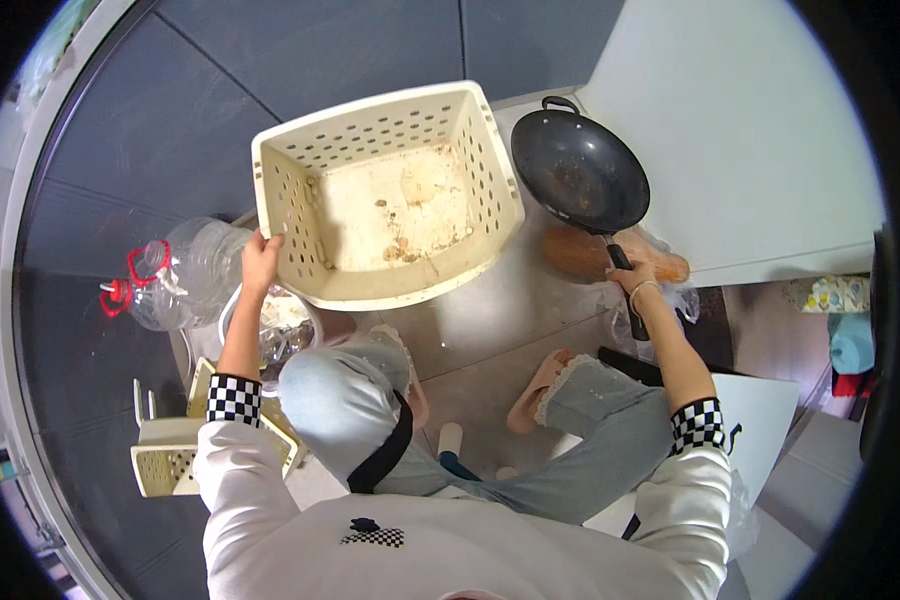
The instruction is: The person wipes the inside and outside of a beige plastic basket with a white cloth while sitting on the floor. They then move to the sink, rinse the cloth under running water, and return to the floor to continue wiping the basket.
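My left hand [261, 261] grips the left side of a cream perforated plastic basket [390, 289], tilted so that its stained inner floor shows. Nothing lies inside the basket apart from brown stains and specks. On the right, my right hand [636, 279] is closed around the handle of a black wok [581, 169]. The wok's inside faces me, and its small loop handle points away, near the white panel. Partly behind the wok and my right hand lies an orange-brown oblong thing [581, 256] with clear plastic about it.
Large clear plastic bottles [202, 262] with red handles stand left, beside a bin [316, 322] holding refuse. Cream plastic rack parts [165, 457] are at lower left. A white panel [750, 150] rises at right, dark tiled wall [360, 45] ahead. Clear plastic bags lie near my right forearm.
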